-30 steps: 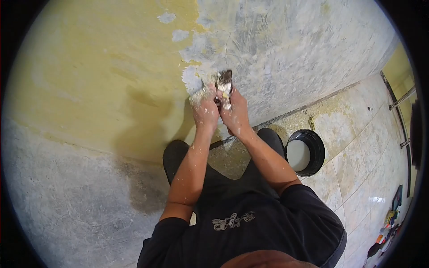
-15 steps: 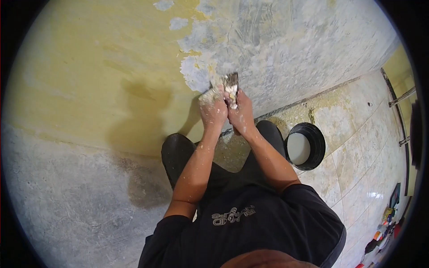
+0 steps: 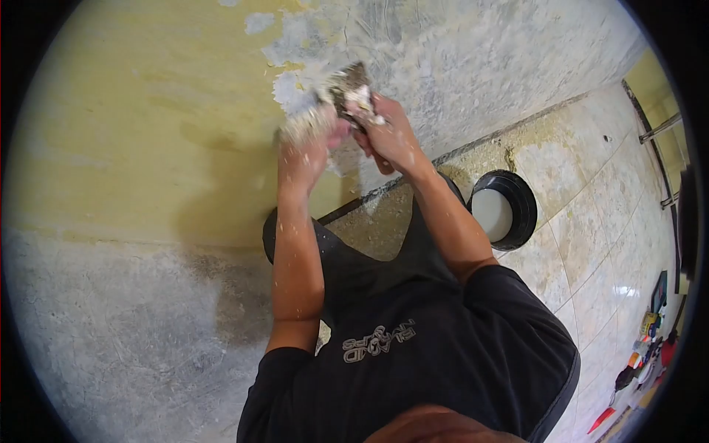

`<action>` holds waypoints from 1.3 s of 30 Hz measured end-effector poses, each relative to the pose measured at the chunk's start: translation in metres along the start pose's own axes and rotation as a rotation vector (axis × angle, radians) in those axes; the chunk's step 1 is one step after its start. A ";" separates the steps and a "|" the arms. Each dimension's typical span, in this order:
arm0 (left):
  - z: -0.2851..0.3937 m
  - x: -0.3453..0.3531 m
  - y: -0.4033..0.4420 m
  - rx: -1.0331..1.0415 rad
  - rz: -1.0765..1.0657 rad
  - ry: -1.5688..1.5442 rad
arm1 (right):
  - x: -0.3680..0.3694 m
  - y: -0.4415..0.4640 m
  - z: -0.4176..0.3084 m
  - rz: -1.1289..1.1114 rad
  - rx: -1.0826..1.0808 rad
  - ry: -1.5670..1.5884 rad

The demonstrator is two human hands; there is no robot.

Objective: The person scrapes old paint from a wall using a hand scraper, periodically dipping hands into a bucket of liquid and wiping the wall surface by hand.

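Note:
My right hand [image 3: 395, 136] is closed round the brown handle [image 3: 385, 165] of a scraper. Its flat blade [image 3: 356, 76] points up and left over the wall, caked with wet pale scrapings [image 3: 360, 98]. Just left of it, my left hand [image 3: 304, 159] is blurred by motion, its fingers curled near the scraper. A pale, crumbly mass [image 3: 309, 124] covers its knuckle side; whether that is a held thing or stuck scrapings is unclear. White specks dot both forearms. Behind the hands, yellow paint [image 3: 170, 111] meets a stripped grey-white patch [image 3: 458, 66] of wall.
A black bucket [image 3: 526, 214] with milky liquid [image 3: 491, 214] stands right of my knees on stained floor tiles [image 3: 583, 221]. Paint crumbs [image 3: 384, 221] lie along the wall's foot. Metal rails [image 3: 659, 130] and assorted small items [image 3: 646, 347] are at the far right.
Both hands have moved up and left in the view. My left hand has drawn away from the right, and the scraper blade now tilts and shows more. The whole view has shifted slightly.

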State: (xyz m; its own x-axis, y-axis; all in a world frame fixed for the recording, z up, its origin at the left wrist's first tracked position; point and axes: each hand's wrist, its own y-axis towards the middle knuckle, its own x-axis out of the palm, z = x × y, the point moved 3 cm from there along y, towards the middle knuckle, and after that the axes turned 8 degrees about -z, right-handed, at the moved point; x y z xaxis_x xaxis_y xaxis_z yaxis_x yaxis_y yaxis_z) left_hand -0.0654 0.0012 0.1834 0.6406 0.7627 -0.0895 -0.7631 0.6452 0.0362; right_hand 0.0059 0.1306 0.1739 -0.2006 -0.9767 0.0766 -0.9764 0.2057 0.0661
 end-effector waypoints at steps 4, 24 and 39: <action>-0.088 0.000 -0.030 0.006 -0.308 0.746 | -0.032 -0.026 0.091 0.280 -0.240 -0.487; -0.239 0.057 -0.061 -0.739 0.016 -0.659 | 0.020 -0.090 0.213 0.002 0.498 0.818; -0.217 0.039 -0.059 -0.451 0.221 -0.531 | 0.046 -0.051 0.205 0.078 0.524 0.827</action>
State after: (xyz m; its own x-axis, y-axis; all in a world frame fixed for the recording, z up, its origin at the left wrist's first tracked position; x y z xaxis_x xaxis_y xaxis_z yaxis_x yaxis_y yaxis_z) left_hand -0.0141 -0.0170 -0.0383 0.3352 0.8657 0.3717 -0.7667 0.4799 -0.4263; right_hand 0.0298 0.0627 -0.0303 -0.3420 -0.5689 0.7479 -0.9147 0.0192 -0.4036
